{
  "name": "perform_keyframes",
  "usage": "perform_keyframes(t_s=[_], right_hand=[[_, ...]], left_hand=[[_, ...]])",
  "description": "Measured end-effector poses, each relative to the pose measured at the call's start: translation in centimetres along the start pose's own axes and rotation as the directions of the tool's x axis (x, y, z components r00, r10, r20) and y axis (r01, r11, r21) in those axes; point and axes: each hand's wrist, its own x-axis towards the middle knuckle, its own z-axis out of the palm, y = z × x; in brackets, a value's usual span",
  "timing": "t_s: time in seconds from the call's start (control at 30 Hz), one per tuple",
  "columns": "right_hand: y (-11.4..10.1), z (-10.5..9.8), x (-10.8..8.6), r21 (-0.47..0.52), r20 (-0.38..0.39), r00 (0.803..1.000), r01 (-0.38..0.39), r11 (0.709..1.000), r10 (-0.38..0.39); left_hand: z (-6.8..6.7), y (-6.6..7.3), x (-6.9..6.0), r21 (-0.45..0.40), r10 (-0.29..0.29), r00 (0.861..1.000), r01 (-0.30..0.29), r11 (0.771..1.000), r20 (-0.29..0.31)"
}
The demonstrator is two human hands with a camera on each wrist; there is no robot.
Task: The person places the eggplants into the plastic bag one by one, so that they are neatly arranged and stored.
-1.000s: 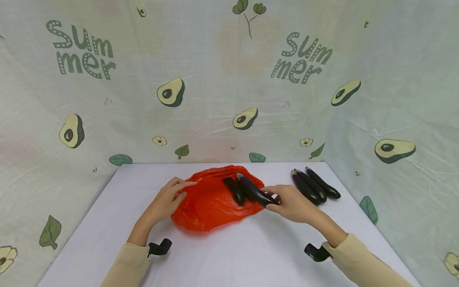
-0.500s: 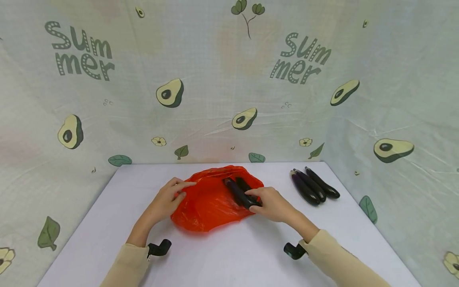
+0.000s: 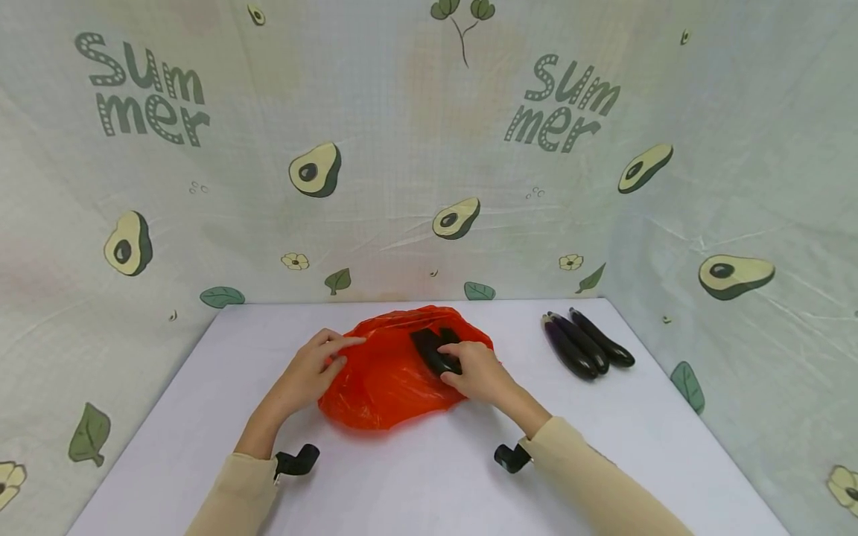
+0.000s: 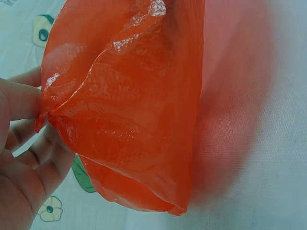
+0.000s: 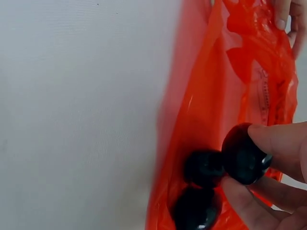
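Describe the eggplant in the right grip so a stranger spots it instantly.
On the white table lies an open red bag, with the right grip over its right side. That grip pinches one glossy dark eggplant. Being held sets it apart from the two eggplants beside it in the bag and the three eggplants at the table's right.

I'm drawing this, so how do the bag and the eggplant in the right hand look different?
The bag is bright red; the eggplant is nearly black. The bag is thin and crinkly; the eggplant is smooth and rounded. The bag is bigger than the eggplant. Both look shiny.
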Motion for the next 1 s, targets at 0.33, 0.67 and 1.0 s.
perform_keyframes(t_s=[0.33,0.67,1.0], right_hand=[[-0.7,1.4,1.4,0.000,-0.018,1.000,-0.019,1.000,0.019],[-1.1,2.9,1.9,-0.048,-0.058,0.998,-0.034,0.998,0.031],[-0.5,4.7,1.3,-0.061,-0.139,0.990,-0.009,0.998,0.001]], left_hand=[[-0.3,0.1,-0.1,0.005,0.006,1.000,-0.006,1.000,-0.006],[-0.3,0.2,-0.1,-0.004,0.018,1.000,-0.018,1.000,-0.010],[-0.4,0.2,-0.1,-0.001,0.009,1.000,-0.009,1.000,-0.010]])
